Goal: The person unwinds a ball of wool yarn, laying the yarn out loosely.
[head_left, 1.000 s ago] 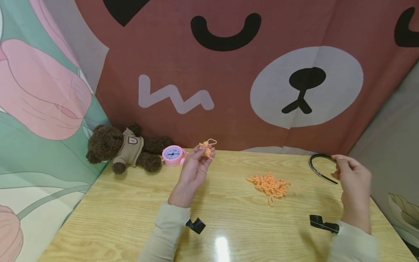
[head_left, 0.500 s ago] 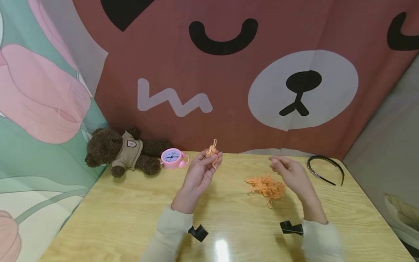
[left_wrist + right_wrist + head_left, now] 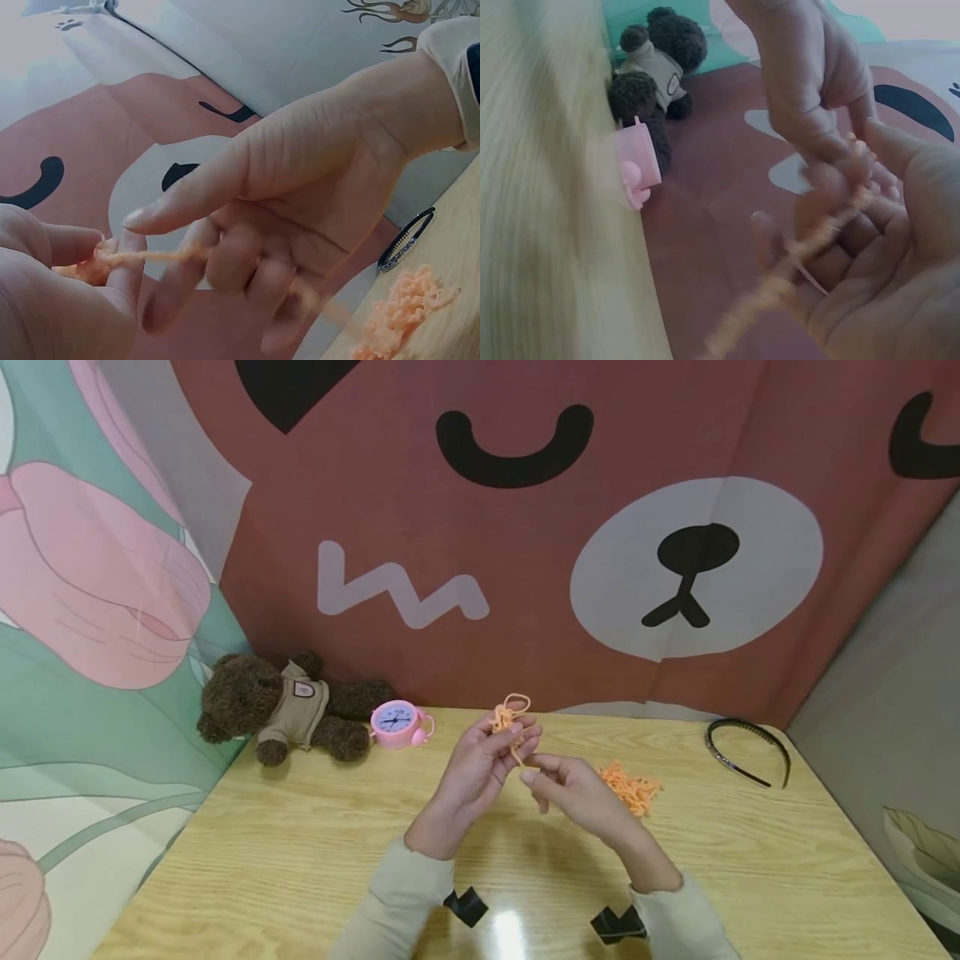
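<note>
My left hand (image 3: 468, 772) is raised over the middle of the table and pinches a small looped bundle of orange yarn (image 3: 502, 718) between thumb and fingers. A loop sticks up above the fingertips. Just to the right, my right hand (image 3: 588, 797) grips the strand of yarn (image 3: 157, 256) running out of the bundle. In the left wrist view that strand crosses the right hand's curled fingers, then trails blurred toward the loose yarn pile (image 3: 405, 311). The right wrist view shows the yarn strand (image 3: 765, 296) stretching between both hands.
Behind the right hand, the orange pile (image 3: 633, 789) lies on the wooden table (image 3: 300, 860). A black headband (image 3: 738, 768) rests at the back right. A pink alarm clock (image 3: 395, 724) and a brown teddy bear (image 3: 300, 710) are at the back left, before the printed cloth (image 3: 525, 568).
The right hand has let go of the headband at the back right, moved left past the yarn pile, and taken hold of the strand beside the left hand. The left hand has shifted slightly right.
</note>
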Action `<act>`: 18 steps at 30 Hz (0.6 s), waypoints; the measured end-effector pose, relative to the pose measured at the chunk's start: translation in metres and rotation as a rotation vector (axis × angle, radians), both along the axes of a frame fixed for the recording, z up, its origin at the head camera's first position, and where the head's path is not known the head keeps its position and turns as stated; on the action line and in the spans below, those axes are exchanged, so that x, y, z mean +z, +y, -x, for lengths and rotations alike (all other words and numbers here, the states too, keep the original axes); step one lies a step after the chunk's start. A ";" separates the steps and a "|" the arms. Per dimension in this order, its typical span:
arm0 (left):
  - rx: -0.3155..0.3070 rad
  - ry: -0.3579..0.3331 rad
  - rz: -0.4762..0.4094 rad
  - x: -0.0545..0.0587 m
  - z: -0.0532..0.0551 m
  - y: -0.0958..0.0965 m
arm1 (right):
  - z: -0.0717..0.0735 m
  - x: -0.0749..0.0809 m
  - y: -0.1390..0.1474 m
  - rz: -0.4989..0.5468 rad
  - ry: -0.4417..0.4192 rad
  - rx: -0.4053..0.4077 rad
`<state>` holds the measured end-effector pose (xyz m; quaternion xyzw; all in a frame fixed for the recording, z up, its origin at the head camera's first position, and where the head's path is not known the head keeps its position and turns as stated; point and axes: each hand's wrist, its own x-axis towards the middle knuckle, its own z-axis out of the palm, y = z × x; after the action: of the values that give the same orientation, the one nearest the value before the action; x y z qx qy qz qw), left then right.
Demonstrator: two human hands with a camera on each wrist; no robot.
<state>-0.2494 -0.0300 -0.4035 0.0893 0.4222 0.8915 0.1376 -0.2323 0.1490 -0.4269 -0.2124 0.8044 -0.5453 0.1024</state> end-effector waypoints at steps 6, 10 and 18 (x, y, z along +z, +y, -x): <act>0.045 -0.064 -0.028 -0.001 0.004 -0.006 | 0.001 0.007 0.012 0.042 0.037 -0.144; 0.090 -0.083 -0.061 -0.002 0.009 -0.010 | 0.002 0.014 0.029 0.081 0.080 -0.275; 0.128 -0.125 -0.105 -0.005 0.017 -0.019 | 0.003 0.027 0.066 0.299 0.160 -0.473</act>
<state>-0.2661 -0.0492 -0.4084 0.0132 0.3701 0.9233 0.1014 -0.2355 0.2152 -0.3998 -0.0742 0.7478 -0.6481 -0.1240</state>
